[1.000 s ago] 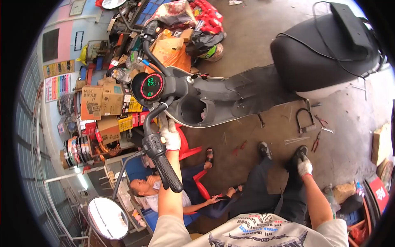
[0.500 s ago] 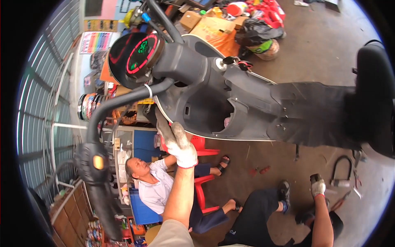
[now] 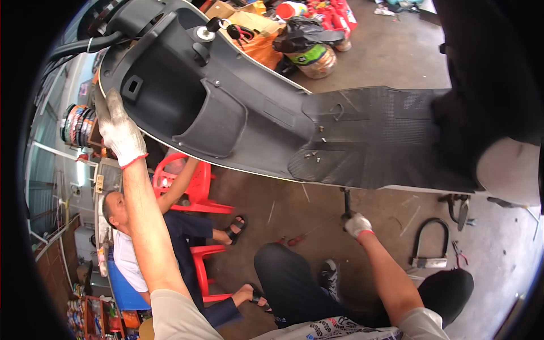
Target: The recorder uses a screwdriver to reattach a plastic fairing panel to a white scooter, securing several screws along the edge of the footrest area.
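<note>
A dark scooter body (image 3: 238, 107) is being spread across the upper half of the frame, its ribbed footboard (image 3: 374, 141) running toward the right, where a few loose screws (image 3: 314, 154) are lying on it. The left hand (image 3: 120, 133), gloved in white with a red cuff, is being pressed flat and open against the pale edge of the front panel at the upper left; nothing is being gripped. The right hand (image 3: 357, 224), gloved alike, is being closed round a thin dark rod (image 3: 345, 199) below the footboard at lower centre. At the top centre, brown cardboard boxes (image 3: 249, 22), a black bag (image 3: 303, 39) and red packages (image 3: 334, 14) are being kept on the concrete floor (image 3: 396, 51). A seated person (image 3: 127, 243) on a red plastic chair (image 3: 190, 187) is being seen at the lower left. A black U-shaped lock (image 3: 430, 243) and pliers (image 3: 459, 254) are lying at the lower right, where open floor is being left beyond the footboard's lower edge.
</note>
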{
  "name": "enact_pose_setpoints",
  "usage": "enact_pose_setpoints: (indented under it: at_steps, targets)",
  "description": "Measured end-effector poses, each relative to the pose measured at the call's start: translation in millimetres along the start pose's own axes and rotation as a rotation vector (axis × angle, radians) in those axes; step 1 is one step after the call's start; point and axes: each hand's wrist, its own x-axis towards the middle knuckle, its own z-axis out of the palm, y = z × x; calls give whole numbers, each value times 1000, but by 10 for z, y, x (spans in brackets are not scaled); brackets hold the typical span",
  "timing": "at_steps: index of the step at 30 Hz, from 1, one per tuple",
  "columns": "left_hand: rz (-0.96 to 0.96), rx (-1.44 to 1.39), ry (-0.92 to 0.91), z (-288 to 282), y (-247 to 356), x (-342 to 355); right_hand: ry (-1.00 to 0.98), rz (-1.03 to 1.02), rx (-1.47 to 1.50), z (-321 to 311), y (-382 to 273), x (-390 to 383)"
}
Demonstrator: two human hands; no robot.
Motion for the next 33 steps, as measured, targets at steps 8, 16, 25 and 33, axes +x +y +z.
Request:
enact_pose_setpoints:
  at_steps: [8,16,25,33]
  targets:
    - [90,86,37,-99,23,-2,-201,-422,50,-702,-1088,-1007]
    - [83,145,89,-26,-34,29,-63,-90,-261,-383,166,-465]
    - [131,142,169,51,-18,-34,-339,629,1254,380,-9,-126]
    - [92,149,131,-2,-11,-33,-191,651,1952,807,-13,-24]
